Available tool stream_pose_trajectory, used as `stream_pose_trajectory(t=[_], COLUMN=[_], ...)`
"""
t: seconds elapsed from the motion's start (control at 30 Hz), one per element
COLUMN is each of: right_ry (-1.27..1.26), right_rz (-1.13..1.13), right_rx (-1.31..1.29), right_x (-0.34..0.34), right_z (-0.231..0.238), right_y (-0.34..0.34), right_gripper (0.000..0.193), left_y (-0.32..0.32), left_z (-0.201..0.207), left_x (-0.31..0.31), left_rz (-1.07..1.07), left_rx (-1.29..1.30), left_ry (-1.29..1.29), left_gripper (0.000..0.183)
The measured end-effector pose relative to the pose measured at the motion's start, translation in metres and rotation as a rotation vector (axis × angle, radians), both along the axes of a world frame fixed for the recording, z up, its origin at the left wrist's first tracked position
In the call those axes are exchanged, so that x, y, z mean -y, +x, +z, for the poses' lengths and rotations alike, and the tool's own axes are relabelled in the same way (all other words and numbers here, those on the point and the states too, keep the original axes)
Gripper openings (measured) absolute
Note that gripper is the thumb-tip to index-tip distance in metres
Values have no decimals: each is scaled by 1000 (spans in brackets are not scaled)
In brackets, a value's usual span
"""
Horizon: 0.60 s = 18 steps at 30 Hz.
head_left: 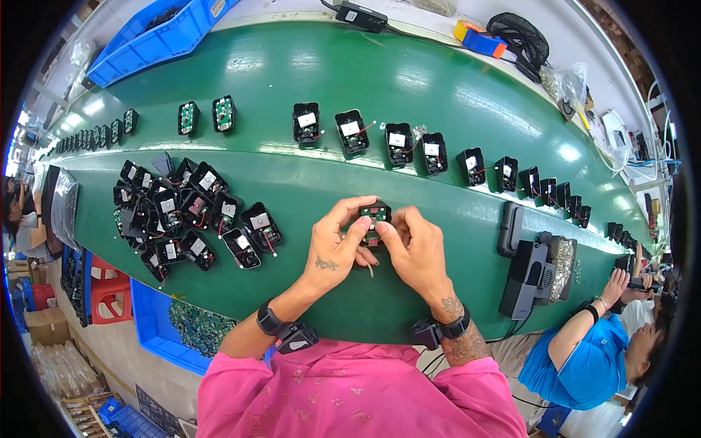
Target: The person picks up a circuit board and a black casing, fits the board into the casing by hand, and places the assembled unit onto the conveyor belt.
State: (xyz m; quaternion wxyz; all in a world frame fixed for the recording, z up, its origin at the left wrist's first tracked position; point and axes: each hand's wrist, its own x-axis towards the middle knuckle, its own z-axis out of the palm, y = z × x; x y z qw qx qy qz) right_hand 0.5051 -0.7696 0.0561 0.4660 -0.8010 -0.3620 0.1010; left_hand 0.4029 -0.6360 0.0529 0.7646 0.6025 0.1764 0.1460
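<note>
Between my hands, just above the green bench, is a small open black housing (385, 207) with a green circuit board (377, 217) inside. My left hand (334, 244) is wrapped round its left side, with the thumb on the board. From the right, my right hand (420, 247) grips it, thumb tip pressed onto the board's lower part. A thin pale wire or strip hangs below the fingers. Left of my hands lies a heap of black housings (168, 208), many with white blocks and short red wires. Palms and undersides of the fingers are hidden.
Across the green bench (292, 190) runs a row of housings (400, 142). A blue crate (157, 36) stands far left; a blue bin (157, 321) of circuit boards sits below the bench. At right are a black device (526, 277), a parts tray (561, 269) and a co-worker (584, 358).
</note>
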Motion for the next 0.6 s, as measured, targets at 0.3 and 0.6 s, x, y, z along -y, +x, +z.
stream_pose_trajectory(t=[0.3,0.6], right_ry=[166,243], right_rz=[106,38], right_rx=[-46,-57], right_x=[-5,-16], right_z=[-7,-13], right_y=[-3,-3], right_gripper=[38,34], left_y=[6,12], left_z=[-5,-8], left_x=[10,15], left_rz=[31,161], left_rx=[8,83], left_ry=[19,98], left_gripper=[29,25])
